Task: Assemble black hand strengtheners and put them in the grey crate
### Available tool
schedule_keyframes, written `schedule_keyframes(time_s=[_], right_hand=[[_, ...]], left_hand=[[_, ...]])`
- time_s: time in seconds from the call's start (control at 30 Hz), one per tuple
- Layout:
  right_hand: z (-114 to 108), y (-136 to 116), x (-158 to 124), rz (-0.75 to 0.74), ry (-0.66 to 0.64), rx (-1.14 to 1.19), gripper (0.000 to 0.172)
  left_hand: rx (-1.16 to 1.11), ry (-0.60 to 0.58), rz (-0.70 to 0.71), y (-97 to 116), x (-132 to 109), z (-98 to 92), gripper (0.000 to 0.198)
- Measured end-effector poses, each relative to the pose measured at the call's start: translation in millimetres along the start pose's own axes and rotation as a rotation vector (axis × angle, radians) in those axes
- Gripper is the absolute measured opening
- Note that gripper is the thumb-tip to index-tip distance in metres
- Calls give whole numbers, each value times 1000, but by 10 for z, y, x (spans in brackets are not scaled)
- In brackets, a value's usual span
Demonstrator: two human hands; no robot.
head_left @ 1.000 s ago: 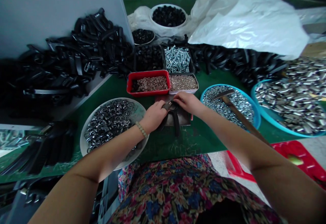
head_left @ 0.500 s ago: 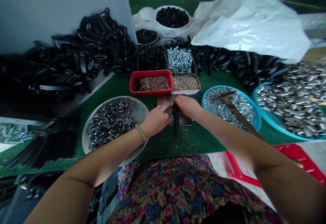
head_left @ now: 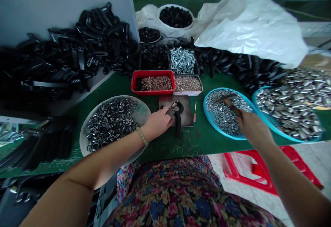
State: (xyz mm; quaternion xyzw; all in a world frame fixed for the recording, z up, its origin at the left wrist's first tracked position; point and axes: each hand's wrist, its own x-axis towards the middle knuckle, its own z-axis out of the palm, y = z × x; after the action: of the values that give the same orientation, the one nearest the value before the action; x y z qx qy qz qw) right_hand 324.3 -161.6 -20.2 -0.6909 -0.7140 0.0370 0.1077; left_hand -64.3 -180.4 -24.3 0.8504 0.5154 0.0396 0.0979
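My left hand (head_left: 158, 123), with a beaded bracelet at its wrist, is closed on a black part (head_left: 178, 123) that has a round loop, a straight arm and a small shiny metal piece at the loop. That part rests on a flat metal plate (head_left: 187, 119). Farther right, my right hand (head_left: 254, 127) is closed round the wooden handle of a hammer (head_left: 234, 109). The hammer's head is over a blue basin (head_left: 215, 127) of small metal pieces. A thin tool with a pink handle (head_left: 194, 117) lies by the plate's right edge.
A pale round tray (head_left: 84, 135) of metal rings stands on the left. Behind the plate are a red box (head_left: 152, 92) of pins and a white box (head_left: 188, 93) of tiny parts. Black parts (head_left: 103, 44) are heaped back left. Another blue basin (head_left: 280, 130) holds metal pieces at right.
My right hand has left the black part and moved right to the hammer's handle. The pink-handled tool now shows beside the plate. My left hand stays at the black part.
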Motion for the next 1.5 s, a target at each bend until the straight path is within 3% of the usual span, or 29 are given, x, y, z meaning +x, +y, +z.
schedule_keyframes(time_s=[0.13, 0.27, 0.33, 0.4, 0.5, 0.63, 0.77, 0.9, 0.97, 1.03, 1.1, 1.17, 1.23, 1.33, 1.43, 1.5], right_hand=[[-56, -687, -112, 19, -70, 52, 52], [-156, -1395, -109, -175, -237, 230, 50], [-164, -1568, -88, -200, -218, 266, 51], [-144, -1638, -64, -190, -205, 259, 52], [-114, -1650, -42, -219, -306, 228, 50], [-120, -1639, -54, -168, -197, 261, 52], [-135, -1661, -57, -188, -331, 232, 51], [-136, -1680, -54, -145, -210, 275, 52], [-129, -1661, -66, -170, -291, 258, 49], [-121, -1624, -107, -192, -323, 276, 49], [-102, -1591, -178, -193, -234, 340, 53], [-66, -1583, -253, -213, -196, 349, 55], [-31, -1601, -303, -254, -283, 299, 53], [-47, -1626, -339, -266, -349, 278, 49], [-140, -1579, -378, -199, -171, 367, 50], [-183, -1508, -409, -114, -85, 392, 51]], left_hand=[[-15, -11, -17, 18, 3, -8, 31], [-47, 9, -28, 20, 1, -6, 30], [-72, 15, -19, 16, 1, -2, 29], [-83, 7, -17, 16, 2, 0, 29], [-81, -8, -13, 21, 4, -2, 27], [-96, 0, 0, 13, 3, -13, 25], [-87, 0, 0, -1, 15, -25, 25], [-74, 22, 0, 45, 16, 10, 25], [-79, 3, -34, 65, -21, 12, 27], [-113, -2, -82, 32, -63, -51, 29], [-169, 95, -137, -75, -40, -208, 39], [-207, 268, -189, -221, 135, -421, 45], [-190, 371, -195, -334, 489, -599, 42], [-84, 252, -48, -337, 1181, -661, 32], [46, 108, 4, -207, 1710, -527, 23], [90, 81, 12, -134, 1875, -419, 21]])
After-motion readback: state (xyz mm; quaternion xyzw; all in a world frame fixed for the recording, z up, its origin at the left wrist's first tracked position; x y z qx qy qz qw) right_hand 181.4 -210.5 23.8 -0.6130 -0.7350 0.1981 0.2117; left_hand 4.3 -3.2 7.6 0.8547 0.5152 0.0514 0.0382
